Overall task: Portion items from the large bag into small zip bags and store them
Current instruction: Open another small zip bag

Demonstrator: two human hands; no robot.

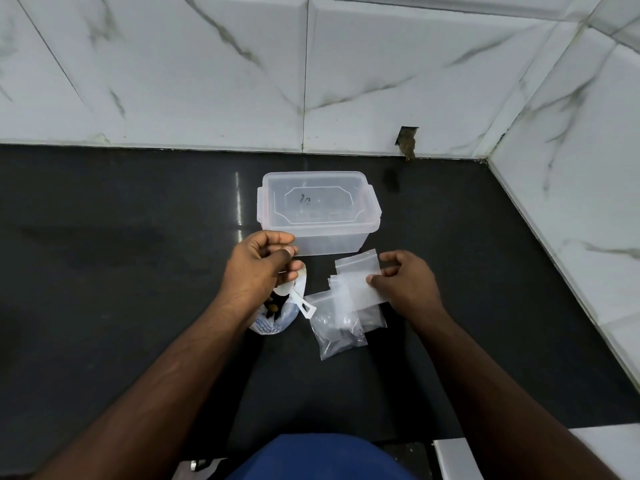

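Note:
A large plastic bag [277, 318] with dark items inside sits on the black counter, and a white scoop [298, 301] sticks out of its mouth. My left hand [258, 266] hovers above it, fingers curled with the thumb against them; nothing clearly held. To the right lies a pile of small clear zip bags [346, 289]; one filled zip bag [337, 329] lies at its near side. My right hand [405, 282] pinches an empty zip bag [367, 294] from the pile between thumb and fingers.
A translucent lidded storage box [318, 213] stands just behind my hands. Marble-tiled walls rise at the back and right; a dark hole [407, 140] marks the back wall. The counter's front edge [450, 441] lies near my body.

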